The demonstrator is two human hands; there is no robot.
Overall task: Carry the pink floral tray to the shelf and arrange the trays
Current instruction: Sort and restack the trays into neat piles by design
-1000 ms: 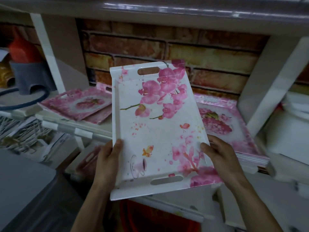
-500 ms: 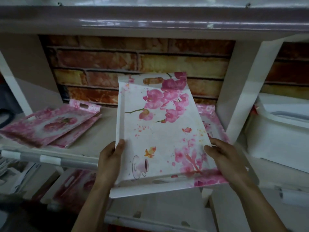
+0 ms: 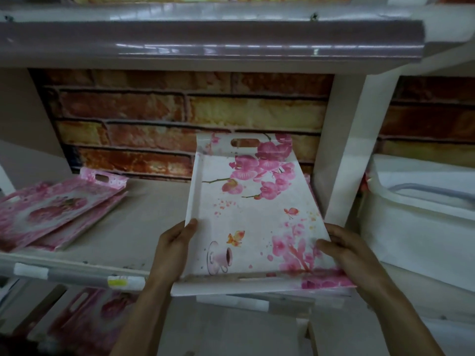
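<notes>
I hold a white tray with pink orchids (image 3: 254,214) over the right part of the shelf (image 3: 144,222). It tilts with its far handle end raised toward the brick-patterned back wall. My left hand (image 3: 173,249) grips its left edge near the front. My right hand (image 3: 347,253) grips the right front corner. A stack of trays underneath it is almost hidden; only a thin edge (image 3: 307,177) shows at the right. Two pink trays (image 3: 54,211) lie stacked at the shelf's left end.
A white upright (image 3: 344,155) bounds the bay on the right, close to the tray. Beyond it sits a white lidded container (image 3: 421,217). Another shelf board (image 3: 205,44) hangs overhead. More pink trays (image 3: 90,317) lie on the level below.
The held tray has moved forward and right into the shelf bay, covering the right-hand stack. The view has come closer and higher. Both hands keep the same grip.
</notes>
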